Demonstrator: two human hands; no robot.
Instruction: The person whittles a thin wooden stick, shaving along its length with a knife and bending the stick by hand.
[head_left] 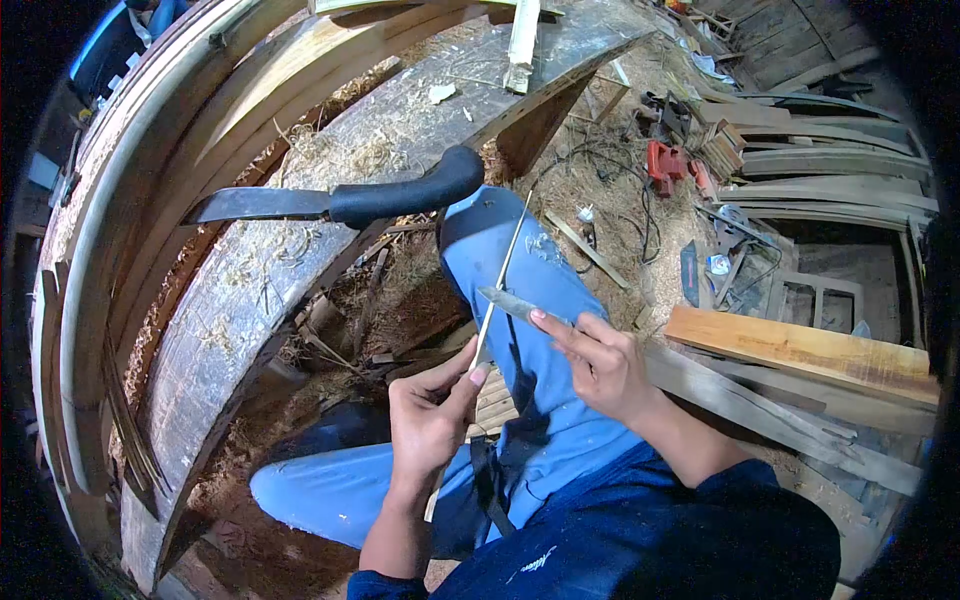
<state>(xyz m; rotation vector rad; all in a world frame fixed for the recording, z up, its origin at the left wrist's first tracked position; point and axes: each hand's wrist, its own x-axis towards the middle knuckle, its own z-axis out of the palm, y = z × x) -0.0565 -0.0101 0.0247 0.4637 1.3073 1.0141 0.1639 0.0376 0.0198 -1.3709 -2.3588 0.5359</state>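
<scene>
Between the thumb and index finger of my left hand (435,410) is pinched a thin, pale wooden strip (506,262). The strip slants up and away over my blue-trousered leg, and its lower part runs down past my wrist. My right hand (605,365) is closed on a small knife (512,303), index finger laid along the grey blade. The blade crosses the strip just above my left fingertips and seems to touch it. The knife's handle is hidden by my hand. A large knife with a curved black handle (400,197) lies on the bench beyond my knee.
The curved wooden bench (215,330) carries shavings and a short pale offcut (522,45). Long curved boards (200,160) stand along its left side. Sawdust, a cable and a red tool (664,165) are on the floor. Planks (800,345) lie at the right.
</scene>
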